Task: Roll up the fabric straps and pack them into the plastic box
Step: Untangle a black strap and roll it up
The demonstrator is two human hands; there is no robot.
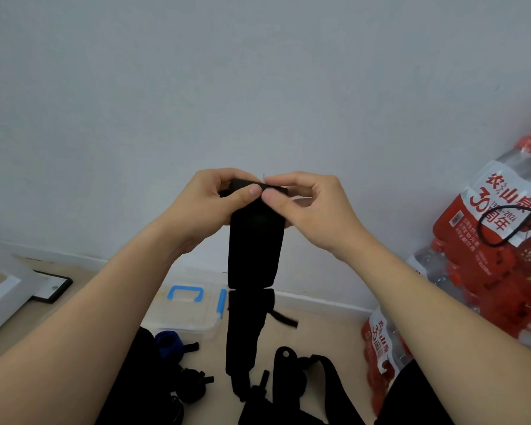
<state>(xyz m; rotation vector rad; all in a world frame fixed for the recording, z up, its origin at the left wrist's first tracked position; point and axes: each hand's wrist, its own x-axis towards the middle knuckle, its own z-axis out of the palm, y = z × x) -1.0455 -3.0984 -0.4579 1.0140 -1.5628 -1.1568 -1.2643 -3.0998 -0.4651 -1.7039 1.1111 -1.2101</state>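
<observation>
A wide black fabric strap (pixel 255 253) hangs straight down in front of me, its lower end reaching the floor. My left hand (pixel 215 204) and my right hand (pixel 307 207) both pinch its top edge, thumbs side by side at the middle. Below on the floor stands a clear plastic box (pixel 184 311) with a blue handle and a blue latch. A blue rolled strap (pixel 167 343) lies in front of the box. More black straps (pixel 292 372) lie on the floor near me, and small black rolls (pixel 192 383) sit at the lower left.
Shrink-wrapped packs of red-labelled water bottles (pixel 497 240) are stacked at the right, with a smaller pack (pixel 380 345) beside them. A white frame (pixel 3 289) and a dark-edged plate (pixel 51 286) lie at the left. A pale wall rises behind the wooden floor.
</observation>
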